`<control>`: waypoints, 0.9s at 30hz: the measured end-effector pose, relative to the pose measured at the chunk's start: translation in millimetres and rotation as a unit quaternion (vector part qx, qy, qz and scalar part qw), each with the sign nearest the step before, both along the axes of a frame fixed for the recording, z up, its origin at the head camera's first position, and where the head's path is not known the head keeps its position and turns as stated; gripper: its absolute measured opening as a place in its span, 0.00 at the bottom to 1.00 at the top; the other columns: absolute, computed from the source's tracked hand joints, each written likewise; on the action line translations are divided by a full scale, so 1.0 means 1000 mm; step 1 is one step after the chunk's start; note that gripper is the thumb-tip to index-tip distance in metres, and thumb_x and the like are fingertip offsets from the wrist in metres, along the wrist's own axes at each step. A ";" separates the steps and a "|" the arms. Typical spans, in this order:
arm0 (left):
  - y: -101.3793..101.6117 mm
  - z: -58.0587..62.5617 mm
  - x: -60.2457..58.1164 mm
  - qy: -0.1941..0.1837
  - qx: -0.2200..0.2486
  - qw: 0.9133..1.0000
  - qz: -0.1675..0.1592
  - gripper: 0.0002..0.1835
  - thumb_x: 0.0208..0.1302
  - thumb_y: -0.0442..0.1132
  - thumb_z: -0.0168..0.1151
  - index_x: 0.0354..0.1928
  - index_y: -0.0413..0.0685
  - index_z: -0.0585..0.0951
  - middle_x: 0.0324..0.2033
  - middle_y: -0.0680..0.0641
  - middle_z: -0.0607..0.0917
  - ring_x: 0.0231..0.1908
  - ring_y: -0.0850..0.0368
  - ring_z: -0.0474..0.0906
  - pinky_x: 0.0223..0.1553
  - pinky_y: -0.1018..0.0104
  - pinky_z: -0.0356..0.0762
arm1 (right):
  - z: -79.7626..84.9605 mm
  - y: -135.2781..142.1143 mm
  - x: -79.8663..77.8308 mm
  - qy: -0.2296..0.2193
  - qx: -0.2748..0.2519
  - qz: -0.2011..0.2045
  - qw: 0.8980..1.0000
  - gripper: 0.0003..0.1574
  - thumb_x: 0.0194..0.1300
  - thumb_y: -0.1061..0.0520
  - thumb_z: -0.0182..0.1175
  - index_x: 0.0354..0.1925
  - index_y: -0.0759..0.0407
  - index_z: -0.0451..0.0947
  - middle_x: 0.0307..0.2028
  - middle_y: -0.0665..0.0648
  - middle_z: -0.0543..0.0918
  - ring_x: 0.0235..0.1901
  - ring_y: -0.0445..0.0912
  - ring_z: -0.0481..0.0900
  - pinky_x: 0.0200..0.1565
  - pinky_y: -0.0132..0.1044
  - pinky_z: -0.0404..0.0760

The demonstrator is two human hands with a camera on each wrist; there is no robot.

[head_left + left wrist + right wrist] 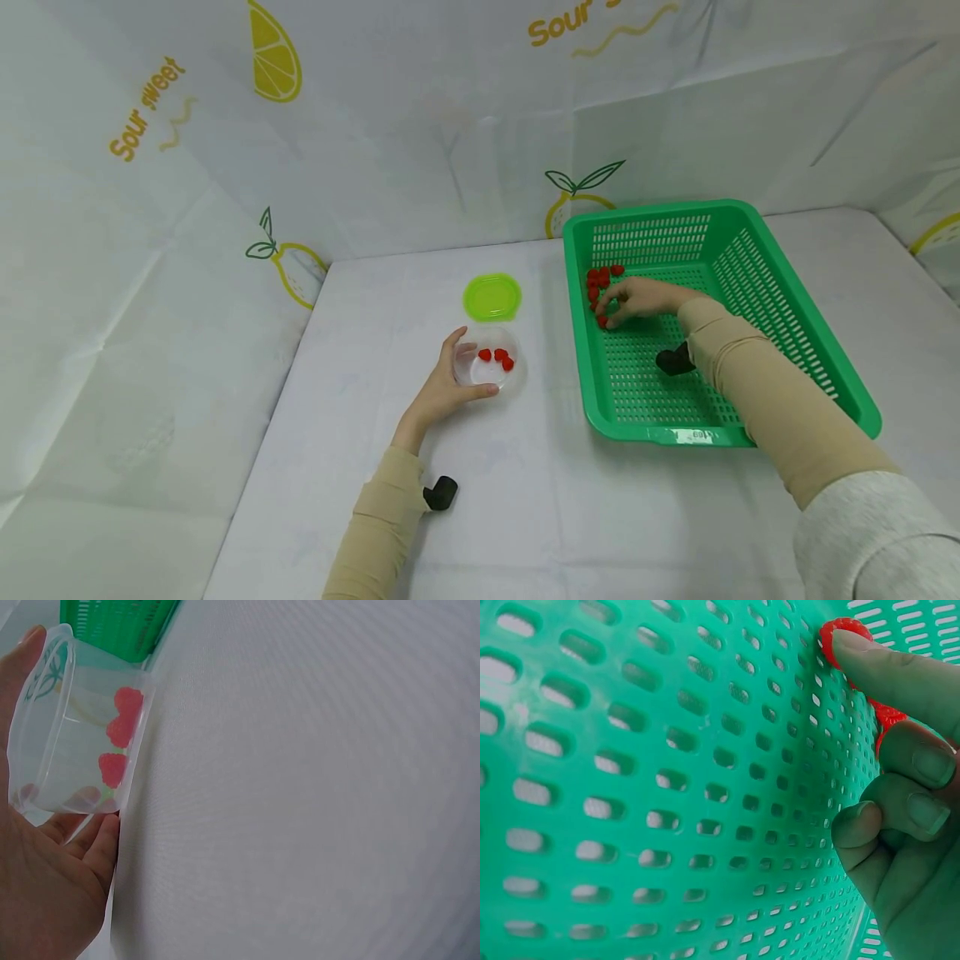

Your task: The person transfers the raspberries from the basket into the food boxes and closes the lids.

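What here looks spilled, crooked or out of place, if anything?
Nothing stands out. The clear tub stands upright, gripped by the left hand, with three red berries inside; the green lid lies flat nearby. The other visible berries are inside the green basket, none spilled on the table.

Soft, even light covers the white cloth-covered tabletop (480,525), with faint shadow around the green perforated plastic basket (583,350) toward its far right corner. The left wrist view is dim, greyish, finely rippled; the right wrist view has pale glare.
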State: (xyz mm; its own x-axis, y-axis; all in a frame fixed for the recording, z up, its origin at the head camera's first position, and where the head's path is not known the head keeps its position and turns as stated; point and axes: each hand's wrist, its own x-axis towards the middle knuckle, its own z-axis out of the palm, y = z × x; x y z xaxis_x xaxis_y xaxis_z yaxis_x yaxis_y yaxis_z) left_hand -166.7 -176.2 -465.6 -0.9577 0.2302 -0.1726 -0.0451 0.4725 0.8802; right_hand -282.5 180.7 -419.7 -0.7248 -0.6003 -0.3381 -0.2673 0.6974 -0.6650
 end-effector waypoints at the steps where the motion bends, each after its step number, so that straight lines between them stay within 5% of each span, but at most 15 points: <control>1: 0.000 0.000 0.000 -0.001 0.000 1.000 0.001 0.57 0.41 0.55 0.75 0.68 0.77 0.46 0.63 0.57 0.67 0.68 0.53 0.56 0.69 0.44 0.52 | 0.000 0.000 0.000 -0.002 -0.001 -0.002 1.000 0.21 0.58 0.56 0.64 0.49 0.63 0.77 0.43 0.63 0.78 0.31 0.45 0.64 0.35 0.37 0.67; 6: 0.000 0.001 0.001 -0.002 0.000 1.000 0.003 0.57 0.40 0.55 0.75 0.68 0.77 0.46 0.63 0.57 0.67 0.68 0.53 0.56 0.69 0.44 0.51 | 0.000 0.000 0.001 -0.002 -0.008 -0.003 1.000 0.20 0.56 0.59 0.65 0.47 0.64 0.77 0.29 0.55 0.75 0.25 0.43 0.61 0.29 0.35 0.64; 18: 0.000 0.001 0.001 0.000 -0.003 1.000 0.002 0.59 0.41 0.55 0.75 0.71 0.68 0.46 0.63 0.57 0.67 0.69 0.53 0.56 0.69 0.42 0.51 | 0.002 -0.001 0.002 -0.016 -0.007 -0.004 1.000 0.19 0.58 0.60 0.63 0.48 0.65 0.76 0.25 0.53 0.72 0.24 0.43 0.62 0.28 0.35 0.64; 27: 0.000 0.000 0.000 -0.003 -0.003 1.000 0.001 0.58 0.41 0.56 0.75 0.70 0.71 0.46 0.64 0.57 0.66 0.69 0.53 0.55 0.69 0.42 0.51 | 0.001 0.003 -0.002 -0.044 -0.021 -0.018 0.999 0.22 0.57 0.58 0.63 0.50 0.64 0.75 0.21 0.50 0.67 0.20 0.41 0.60 0.26 0.35 0.64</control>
